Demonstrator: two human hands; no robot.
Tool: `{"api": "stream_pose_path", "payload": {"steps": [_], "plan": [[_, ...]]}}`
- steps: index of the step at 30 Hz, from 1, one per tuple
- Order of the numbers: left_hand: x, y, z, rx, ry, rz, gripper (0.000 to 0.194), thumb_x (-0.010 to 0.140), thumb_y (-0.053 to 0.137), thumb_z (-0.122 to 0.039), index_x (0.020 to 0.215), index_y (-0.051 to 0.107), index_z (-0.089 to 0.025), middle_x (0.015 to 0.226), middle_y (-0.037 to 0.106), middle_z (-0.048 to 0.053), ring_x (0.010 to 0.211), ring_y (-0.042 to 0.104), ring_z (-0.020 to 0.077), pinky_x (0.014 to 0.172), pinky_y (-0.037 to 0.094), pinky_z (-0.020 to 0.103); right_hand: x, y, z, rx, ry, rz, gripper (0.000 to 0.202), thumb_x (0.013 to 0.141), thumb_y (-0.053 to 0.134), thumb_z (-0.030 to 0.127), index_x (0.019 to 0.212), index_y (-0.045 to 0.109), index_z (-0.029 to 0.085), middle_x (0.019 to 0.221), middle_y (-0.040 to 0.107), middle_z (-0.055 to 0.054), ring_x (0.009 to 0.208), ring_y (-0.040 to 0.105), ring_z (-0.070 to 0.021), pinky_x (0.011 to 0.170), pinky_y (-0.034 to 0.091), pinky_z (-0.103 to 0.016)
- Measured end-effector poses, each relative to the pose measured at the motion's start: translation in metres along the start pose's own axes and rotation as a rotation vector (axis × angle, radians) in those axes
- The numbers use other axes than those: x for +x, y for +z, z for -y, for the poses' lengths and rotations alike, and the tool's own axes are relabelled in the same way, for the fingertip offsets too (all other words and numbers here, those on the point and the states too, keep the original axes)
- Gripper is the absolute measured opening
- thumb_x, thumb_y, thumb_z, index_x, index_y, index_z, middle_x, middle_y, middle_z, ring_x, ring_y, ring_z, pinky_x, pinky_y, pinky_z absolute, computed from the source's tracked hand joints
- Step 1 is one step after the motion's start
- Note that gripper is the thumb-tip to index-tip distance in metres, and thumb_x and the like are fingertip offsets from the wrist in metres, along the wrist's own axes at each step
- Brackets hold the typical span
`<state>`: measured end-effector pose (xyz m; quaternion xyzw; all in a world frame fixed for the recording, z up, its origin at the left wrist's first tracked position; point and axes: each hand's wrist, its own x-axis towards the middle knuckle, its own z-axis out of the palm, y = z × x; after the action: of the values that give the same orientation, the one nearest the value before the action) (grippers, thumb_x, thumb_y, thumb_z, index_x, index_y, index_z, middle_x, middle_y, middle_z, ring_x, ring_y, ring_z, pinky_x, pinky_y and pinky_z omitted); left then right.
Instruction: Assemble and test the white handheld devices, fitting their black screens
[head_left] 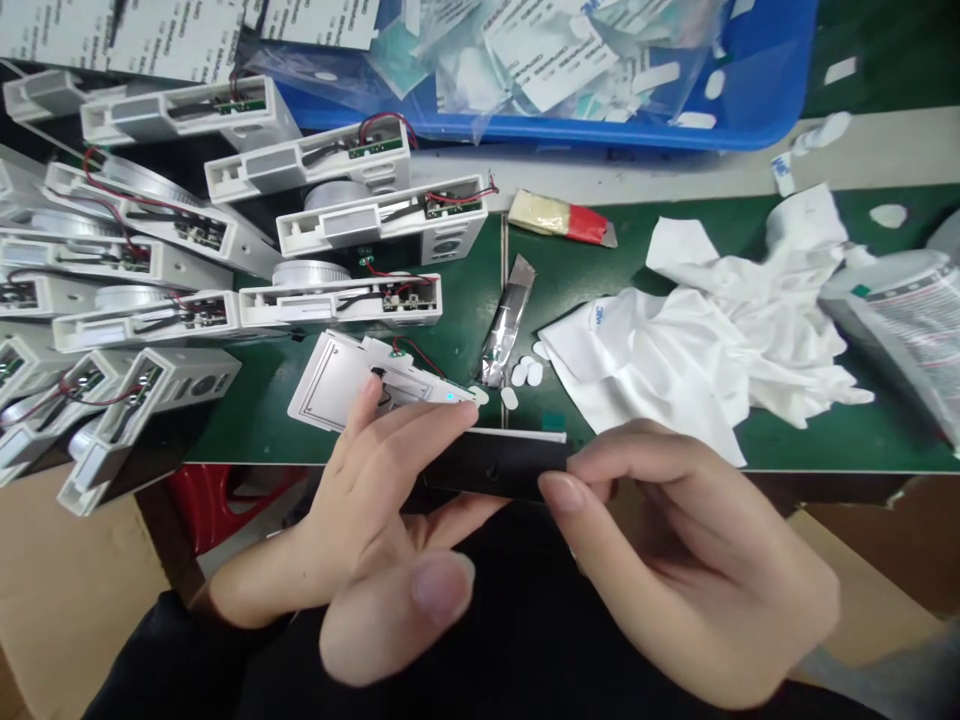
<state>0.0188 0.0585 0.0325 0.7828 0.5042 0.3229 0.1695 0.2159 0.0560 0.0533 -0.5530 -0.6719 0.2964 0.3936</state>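
A black flat panel (491, 462) with a thin white upper edge is held level near the front edge of the table. My left hand (375, 480) has its fingers around the panel's left part, some above and one below, with the thumb away from it. The thumb and index finger of my right hand (675, 530) pinch the right end. Just behind my left fingers is a white plastic housing (330, 375) with a red wire and a small blue light. One fingertip touches the housing; whether it joins the panel is hidden.
White device housings (382, 215) with exposed boards and red wires crowd the left side. A blue tray (750, 130) of plastic bags and paper stands at the back. Crumpled white backing sheets (675, 340), small white oval pads (527, 372), and a red-and-cream wrapped tool (562, 218) lie rightward.
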Motion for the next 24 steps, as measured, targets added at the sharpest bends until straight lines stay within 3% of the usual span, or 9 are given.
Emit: {"api": "stream_pose_path", "payload": {"steps": [4, 9, 15, 19, 24], "plan": [[-0.003, -0.003, 0.007, 0.034, 0.031, 0.081, 0.052, 0.097, 0.075, -0.029, 0.144, 0.054, -0.022, 0.113, 0.083, 0.005, 0.093, 0.082, 0.0218, 0.125, 0.051, 0.050, -0.001, 0.003, 0.001, 0.051, -0.006, -0.029, 0.019, 0.089, 0.071, 0.006, 0.094, 0.063, 0.023, 0.067, 0.062, 0.005, 0.056, 0.059, -0.0094, 0.050, 0.047, -0.024], [-0.010, 0.001, 0.012, 0.048, 0.042, -0.033, 0.040, 0.100, 0.072, -0.036, 0.137, 0.063, -0.023, 0.115, 0.082, 0.003, 0.096, 0.081, 0.0197, 0.129, 0.044, 0.044, -0.004, 0.005, 0.002, 0.066, -0.016, -0.002, 0.012, 0.095, 0.068, 0.011, 0.095, 0.064, 0.022, 0.066, 0.060, 0.006, 0.057, 0.059, -0.0085, 0.053, 0.050, -0.023], [-0.012, 0.002, 0.012, 0.034, 0.012, -0.049, 0.039, 0.102, 0.070, -0.035, 0.138, 0.063, -0.025, 0.116, 0.082, 0.002, 0.095, 0.080, 0.0179, 0.129, 0.045, 0.037, -0.006, 0.007, 0.006, 0.049, -0.050, -0.001, 0.012, 0.096, 0.066, 0.010, 0.094, 0.064, 0.022, 0.065, 0.058, 0.006, 0.054, 0.057, -0.0080, 0.051, 0.047, -0.024], [-0.013, 0.001, 0.012, 0.022, 0.011, -0.048, 0.041, 0.102, 0.070, -0.034, 0.141, 0.060, -0.027, 0.116, 0.082, 0.000, 0.093, 0.080, 0.0189, 0.129, 0.045, 0.041, -0.007, 0.009, 0.006, 0.029, -0.039, 0.005, 0.011, 0.098, 0.067, 0.013, 0.094, 0.065, 0.023, 0.065, 0.058, 0.005, 0.053, 0.056, -0.0088, 0.050, 0.047, -0.026], [-0.012, 0.000, 0.012, 0.004, 0.012, -0.031, 0.040, 0.102, 0.071, -0.031, 0.140, 0.062, -0.023, 0.114, 0.082, 0.001, 0.096, 0.080, 0.0169, 0.136, 0.035, 0.043, -0.010, 0.010, 0.006, -0.007, -0.045, 0.010, 0.010, 0.098, 0.066, 0.015, 0.092, 0.066, 0.023, 0.064, 0.060, 0.004, 0.052, 0.057, -0.0095, 0.050, 0.048, -0.027]]}}
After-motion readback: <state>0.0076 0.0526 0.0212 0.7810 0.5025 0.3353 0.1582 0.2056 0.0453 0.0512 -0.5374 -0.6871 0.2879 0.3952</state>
